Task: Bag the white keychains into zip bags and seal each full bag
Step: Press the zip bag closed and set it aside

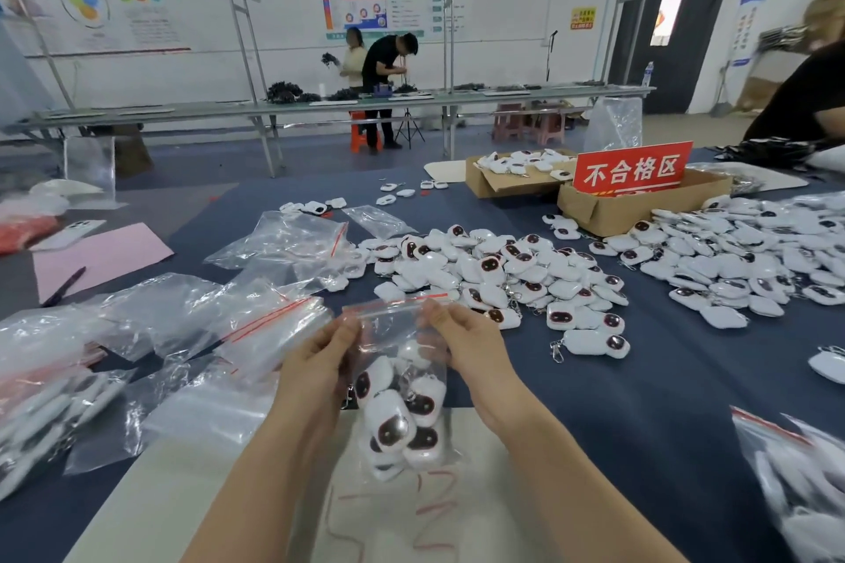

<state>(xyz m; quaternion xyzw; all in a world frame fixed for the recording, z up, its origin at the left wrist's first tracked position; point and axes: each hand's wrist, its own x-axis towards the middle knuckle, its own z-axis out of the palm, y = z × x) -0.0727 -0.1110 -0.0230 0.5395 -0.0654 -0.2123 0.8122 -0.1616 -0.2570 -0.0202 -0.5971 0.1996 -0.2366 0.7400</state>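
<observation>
I hold a clear zip bag [397,334] with a red seal strip upright in front of me, above a white board [183,494]. Several white keychains [402,416] with dark oval faces fill its lower half. My left hand [320,361] pinches the bag's left upper edge and my right hand [462,338] pinches its right upper edge. A big pile of loose white keychains [498,274] lies on the dark blue table beyond my hands, and a second pile [750,251] spreads to the right.
Empty zip bags [274,325] and filled bags [41,416] lie at the left, another filled bag [795,480] at the right edge. Two cardboard boxes [608,210] with a red sign [633,171] stand behind the piles. A pink sheet [114,251] with a pen lies far left. People work at a far bench.
</observation>
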